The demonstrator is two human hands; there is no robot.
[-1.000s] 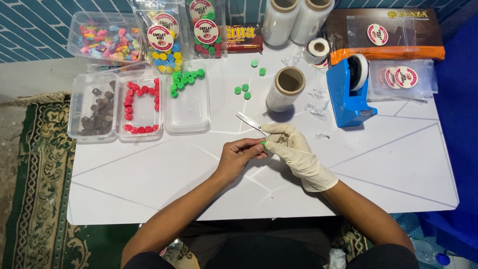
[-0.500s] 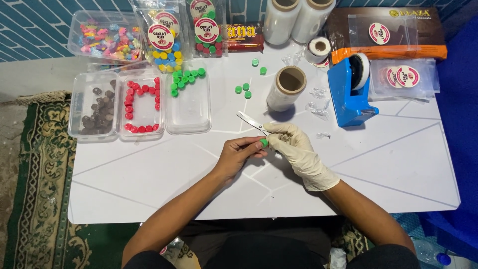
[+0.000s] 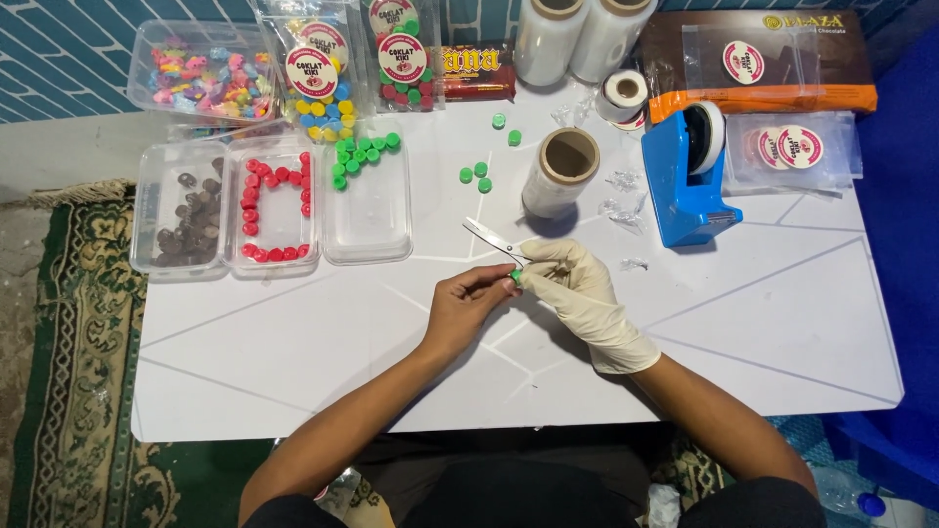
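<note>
Hands are meeting above the middle of the white tabletop (image 3: 685, 323). Your bare left hand (image 3: 465, 308) is pinching a small round green candy piece (image 3: 514, 277) between thumb and fingertips, so this hand is closed on it. Your right hand in the cream rubber glove (image 3: 577, 293) is closed around the handles of the small metal scissors (image 3: 494, 240), and its fingertips are also touching the green piece; the blades are pointing up and to the left, away from you. I cannot tell if the blades are open.

For doing this step well, I think you should be keeping the piece firm but not squeezed, and keeping the scissor points turned away from your bare fingers.

Counting: five loose green pieces are lying on the tabletop above your hands. Three clear shallow plastic trays are standing in a row on the left: the tray with dark brown pieces (image 3: 181, 210), the tray with red pieces (image 3: 274, 205), and the tray with green pieces in its upper corner (image 3: 367, 196). Four rolls of clear film are standing near the blue tape dispenser (image 3: 690, 171), the nearest roll of clear film (image 3: 559, 171) just above the scissors.
</note>
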